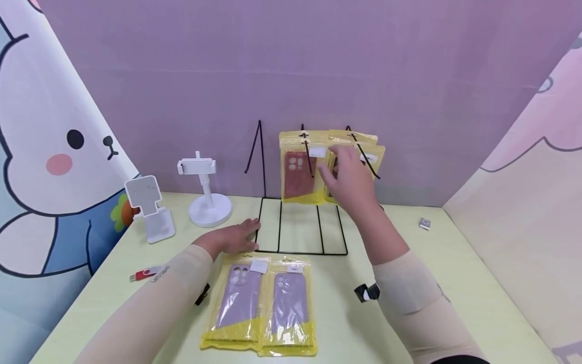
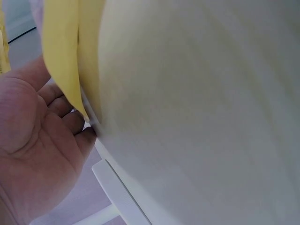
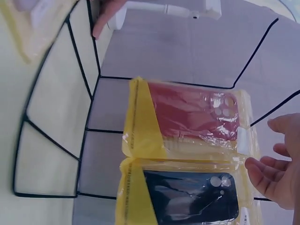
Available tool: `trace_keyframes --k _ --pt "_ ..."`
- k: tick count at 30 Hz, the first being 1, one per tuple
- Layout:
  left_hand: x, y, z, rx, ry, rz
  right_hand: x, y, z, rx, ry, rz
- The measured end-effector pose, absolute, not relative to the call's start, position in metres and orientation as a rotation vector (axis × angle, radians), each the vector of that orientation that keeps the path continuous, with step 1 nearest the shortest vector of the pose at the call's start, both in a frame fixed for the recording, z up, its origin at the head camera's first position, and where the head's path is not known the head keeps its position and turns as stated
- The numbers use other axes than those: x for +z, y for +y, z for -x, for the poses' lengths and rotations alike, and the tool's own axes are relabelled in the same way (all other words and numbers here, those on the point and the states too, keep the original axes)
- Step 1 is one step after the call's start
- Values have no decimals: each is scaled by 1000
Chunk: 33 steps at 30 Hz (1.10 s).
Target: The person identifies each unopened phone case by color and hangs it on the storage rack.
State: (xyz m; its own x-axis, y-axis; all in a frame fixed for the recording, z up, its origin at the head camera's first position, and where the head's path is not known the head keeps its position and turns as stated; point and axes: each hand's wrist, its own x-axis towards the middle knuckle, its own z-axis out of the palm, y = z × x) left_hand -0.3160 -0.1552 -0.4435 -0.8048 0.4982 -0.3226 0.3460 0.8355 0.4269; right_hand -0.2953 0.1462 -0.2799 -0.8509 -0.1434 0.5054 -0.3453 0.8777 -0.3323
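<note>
Table [image 1: 454, 273] carries black wire rack [image 1: 300, 227]. Red case pack [image 1: 297, 174] and dark case pack [image 3: 187, 197] hang side by side on its pegs. Two purple case packs [image 1: 261, 303] lie flat in front. Right hand [image 1: 350, 177] open, fingers spread, at the hanging packs. Left hand [image 1: 232, 236] flat, fingers straight, at rack base.

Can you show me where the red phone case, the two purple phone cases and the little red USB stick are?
red phone case [image 1: 296, 174], head view, its middle
purple phone cases [image 1: 239, 298], head view, left one's back
red USB stick [image 1: 144, 273], head view, its body
</note>
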Motion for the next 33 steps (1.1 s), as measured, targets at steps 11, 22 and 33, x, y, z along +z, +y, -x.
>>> trace_keyframes --k 11,22,33 --pt "-440 -155 315 493 2585 -645 -324 187 263 667 -3055 -541" --pt "-443 -155 315 505 2572 -637 -398 231 270 482 -3319 -542" --pt "-443 -156 314 507 2585 -642 -430 240 286 370 -3463 -537"
